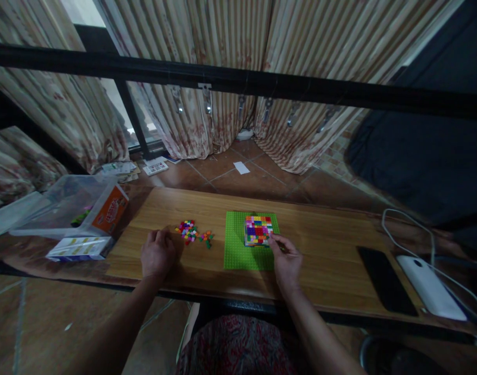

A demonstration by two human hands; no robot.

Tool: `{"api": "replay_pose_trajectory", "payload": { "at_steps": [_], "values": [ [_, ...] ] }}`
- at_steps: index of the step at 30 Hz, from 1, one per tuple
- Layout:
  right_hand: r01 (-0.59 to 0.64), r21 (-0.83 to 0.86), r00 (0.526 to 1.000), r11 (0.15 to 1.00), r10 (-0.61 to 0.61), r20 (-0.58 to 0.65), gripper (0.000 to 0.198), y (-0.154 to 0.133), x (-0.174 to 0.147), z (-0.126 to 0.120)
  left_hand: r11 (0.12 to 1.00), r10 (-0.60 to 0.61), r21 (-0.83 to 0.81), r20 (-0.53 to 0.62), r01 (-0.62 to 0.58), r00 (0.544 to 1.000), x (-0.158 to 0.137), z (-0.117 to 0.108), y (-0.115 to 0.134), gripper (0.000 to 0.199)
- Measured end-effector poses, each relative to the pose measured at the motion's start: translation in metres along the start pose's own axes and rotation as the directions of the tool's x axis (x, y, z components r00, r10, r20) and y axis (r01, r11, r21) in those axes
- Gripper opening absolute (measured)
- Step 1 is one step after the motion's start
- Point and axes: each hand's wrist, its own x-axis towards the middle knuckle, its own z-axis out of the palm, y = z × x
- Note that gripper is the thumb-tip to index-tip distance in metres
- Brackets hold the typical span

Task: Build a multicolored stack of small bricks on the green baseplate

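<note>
A green studded baseplate (233, 255) lies on the wooden table, bearing a square block of multicoloured toy bricks (258, 230). At the block's near right corner are the pinched thumb and forefinger of my right hand (288, 260); whatever is between them is too small to make out. My left hand (157, 253) rests on the table with its fingers curled in, just left of a loose pile of small toy bricks (187, 232). Any item under those fingers is hidden. A smaller scatter of orange and green bricks (206, 237) lies between the pile and the baseplate.
Left of the table stand a clear plastic bin (70, 200) with an orange label and a white box (80, 248). On the right lie a black phone (387, 281) and a white device (429, 286) with a cable. A dark bar (238, 78) crosses beyond the table, before striped curtains.
</note>
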Motion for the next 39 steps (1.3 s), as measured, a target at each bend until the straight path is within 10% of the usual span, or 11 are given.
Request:
{"api": "replay_pose_trajectory", "payload": {
  "at_steps": [17, 23, 27, 31, 39],
  "values": [
    [-0.243, 0.203, 0.968, 0.949, 0.251, -0.010, 0.034, 0.001, 0.001, 0.005, 1.000, 0.003, 0.006, -0.012, -0.003, 1.000, 0.000, 0.002, 0.000, 0.030],
    [-0.041, -0.014, 0.994, 0.999, 0.039, -0.099, 0.036, -0.014, -0.013, -0.001, 1.000, -0.016, -0.002, 0.000, 0.016, 1.000, -0.001, 0.000, 0.002, 0.030],
    [0.159, -0.123, 0.971, 0.979, -0.133, 0.196, 0.021, -0.037, -0.034, 0.020, 1.000, -0.014, -0.022, 0.004, 0.014, 1.000, -0.001, 0.002, 0.001, 0.030],
    [0.306, -0.228, 0.830, 0.924, -0.142, 0.539, 0.011, -0.042, -0.054, 0.062, 1.000, -0.018, -0.021, 0.002, 0.018, 1.000, -0.002, 0.004, 0.000, 0.030],
    [0.466, -0.465, 0.766, 0.753, -0.081, 0.638, 0.020, -0.015, -0.064, 0.120, 1.000, -0.014, -0.022, 0.001, 0.014, 1.000, -0.001, 0.004, 0.001, 0.031]
  ]
}}
